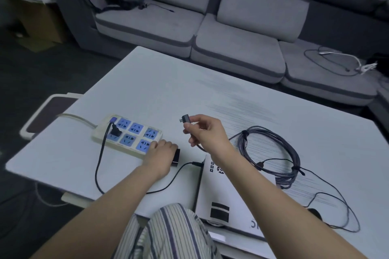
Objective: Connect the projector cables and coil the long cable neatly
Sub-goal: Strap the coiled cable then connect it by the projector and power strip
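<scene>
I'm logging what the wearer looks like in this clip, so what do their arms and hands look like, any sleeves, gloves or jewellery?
Both forearms are bare with no sleeves in view. The left hand and right hand wear no gloves; no rings, watch or bracelet can be seen.

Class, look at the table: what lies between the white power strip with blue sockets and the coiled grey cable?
In the head view, both hands: the left hand on a small black box, and the right hand holding up the cable's dark angled plug.
</scene>
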`<action>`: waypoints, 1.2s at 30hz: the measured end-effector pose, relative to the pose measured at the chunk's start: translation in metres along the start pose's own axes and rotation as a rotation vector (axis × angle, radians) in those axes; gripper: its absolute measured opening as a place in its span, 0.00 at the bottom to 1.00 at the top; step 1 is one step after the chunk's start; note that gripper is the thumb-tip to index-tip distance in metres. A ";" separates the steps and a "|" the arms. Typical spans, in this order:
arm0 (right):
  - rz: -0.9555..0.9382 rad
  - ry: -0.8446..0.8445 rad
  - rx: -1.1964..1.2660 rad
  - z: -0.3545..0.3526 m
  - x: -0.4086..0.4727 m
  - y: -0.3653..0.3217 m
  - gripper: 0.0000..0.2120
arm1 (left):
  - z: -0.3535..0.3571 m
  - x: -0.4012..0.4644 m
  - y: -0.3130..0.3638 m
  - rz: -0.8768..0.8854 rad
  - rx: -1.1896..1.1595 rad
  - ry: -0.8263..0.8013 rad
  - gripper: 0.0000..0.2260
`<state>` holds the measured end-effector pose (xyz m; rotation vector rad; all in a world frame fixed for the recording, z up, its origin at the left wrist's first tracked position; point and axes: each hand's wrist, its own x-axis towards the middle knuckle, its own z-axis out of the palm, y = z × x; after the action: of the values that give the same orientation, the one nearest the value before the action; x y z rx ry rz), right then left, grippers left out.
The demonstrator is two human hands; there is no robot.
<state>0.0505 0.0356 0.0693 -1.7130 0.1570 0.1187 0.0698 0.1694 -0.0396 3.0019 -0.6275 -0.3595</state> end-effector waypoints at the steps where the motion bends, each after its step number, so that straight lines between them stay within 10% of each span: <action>1: 0.000 -0.006 0.001 0.000 -0.001 0.000 0.03 | 0.000 -0.002 0.001 -0.033 -0.074 0.013 0.23; 10: -0.032 0.076 -0.224 0.004 -0.006 -0.005 0.01 | -0.036 -0.039 0.001 -0.158 -1.482 0.217 0.24; 36: -0.227 0.016 -0.720 0.025 -0.016 -0.024 0.05 | -0.075 -0.072 -0.028 0.014 -1.498 0.186 0.24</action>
<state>0.0391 0.0644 0.0918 -2.4354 -0.0846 -0.0134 0.0346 0.2245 0.0459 1.5563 -0.1626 -0.3139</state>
